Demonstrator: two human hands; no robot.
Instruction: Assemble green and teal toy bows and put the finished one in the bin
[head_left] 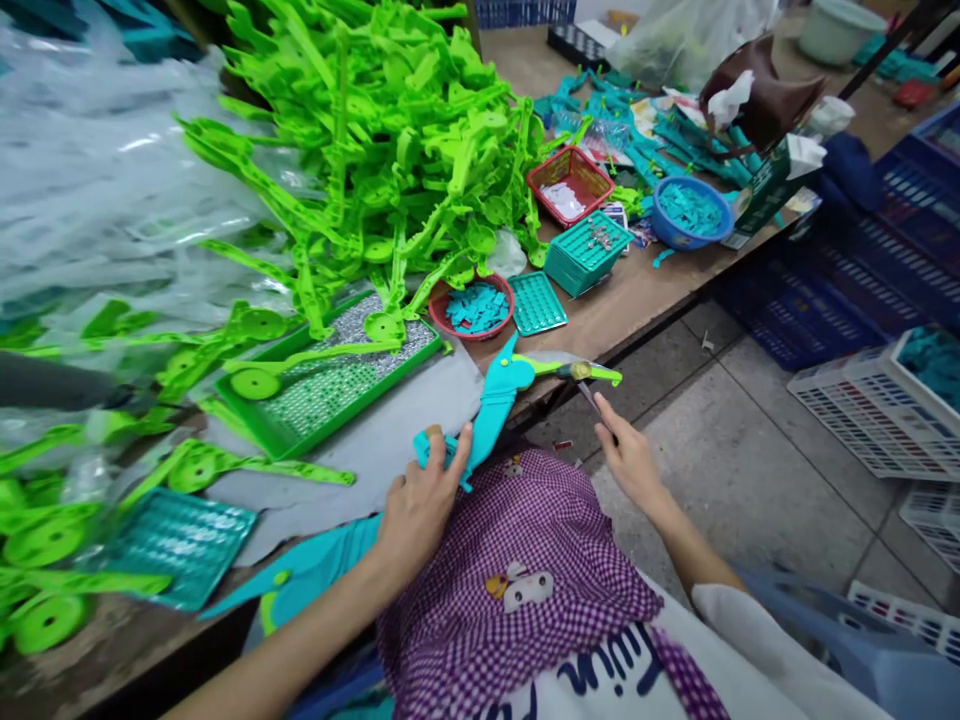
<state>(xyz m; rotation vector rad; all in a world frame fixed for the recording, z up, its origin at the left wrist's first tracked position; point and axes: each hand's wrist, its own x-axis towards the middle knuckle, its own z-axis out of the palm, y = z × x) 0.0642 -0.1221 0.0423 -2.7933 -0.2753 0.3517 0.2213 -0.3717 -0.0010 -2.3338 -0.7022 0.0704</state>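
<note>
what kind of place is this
Probably a small workshop for assembling plastic goods: a big heap of green parts, baskets of small blue pieces such as the red one, and stacked crates beside the bench.

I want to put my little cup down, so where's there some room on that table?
There's a bare brown strip on the table, in front of the teal tray stack and blue bowl. The grey sheet also has a free bit between the green tray and the left hand. It's crowded around the lime-green pile.
</note>
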